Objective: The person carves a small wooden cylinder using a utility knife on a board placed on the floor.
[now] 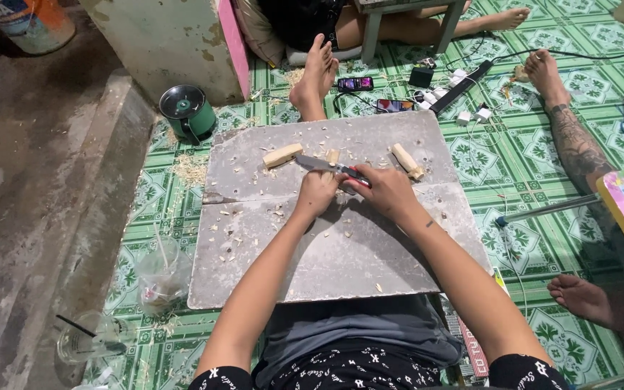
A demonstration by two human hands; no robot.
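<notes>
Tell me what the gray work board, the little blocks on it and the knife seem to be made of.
The gray board looks like painted or laminated sheet, matte and scuffed, with chipped edges; the core is unclear. The blocks look like pale raw wood, matching the light shavings around them. The knife, held by the right hand beside the left hand, has a dull gray blade, likely steel.

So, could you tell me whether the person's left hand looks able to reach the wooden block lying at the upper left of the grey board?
Probably yes. The left hand is close to the wooden block, with only bare grey board and shavings between them. It is busy at a small wood piece by the knife.
</notes>
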